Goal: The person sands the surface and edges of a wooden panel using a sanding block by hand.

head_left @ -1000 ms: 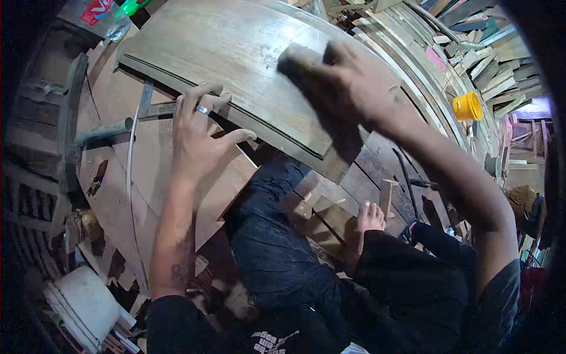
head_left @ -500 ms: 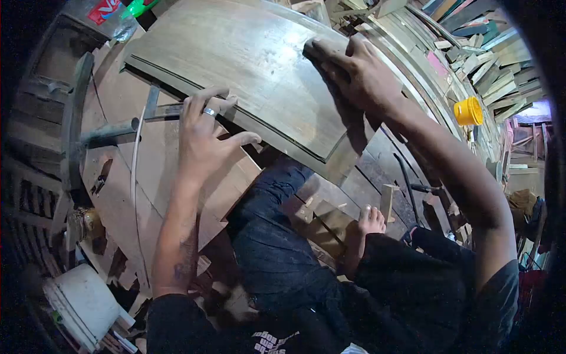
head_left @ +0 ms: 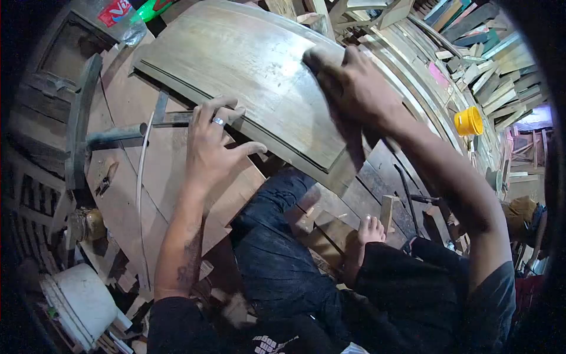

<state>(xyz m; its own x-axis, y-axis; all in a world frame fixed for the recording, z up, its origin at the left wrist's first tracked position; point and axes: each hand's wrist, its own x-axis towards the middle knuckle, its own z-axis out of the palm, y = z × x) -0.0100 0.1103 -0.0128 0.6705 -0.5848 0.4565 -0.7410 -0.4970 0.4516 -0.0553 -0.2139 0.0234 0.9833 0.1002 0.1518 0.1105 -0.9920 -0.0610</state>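
Note:
A wide wooden panel [head_left: 236,65] with a stepped, grooved near edge lies tilted across the top of the view. My left hand [head_left: 215,141], a ring on one finger, grips its near edge with bent fingers over the rim and thumb spread to the right. My right hand [head_left: 359,82] presses down on the panel's right part, fingers bunched together. Its fingertips look dark, and whatever may be under them is hidden. A dark shadow falls on the panel below that hand.
Plywood boards [head_left: 171,153] and a metal pipe [head_left: 118,134] lie left of my legs. A white bucket [head_left: 88,304] stands lower left, a yellow bucket [head_left: 467,121] at right. Scrap wood [head_left: 501,82] is heaped upper right. My bare foot [head_left: 371,229] rests on floor planks.
The whole view has shifted slightly, so the panel and my left hand appear a little lower and farther right. My right hand's fingers look more bunched on the panel.

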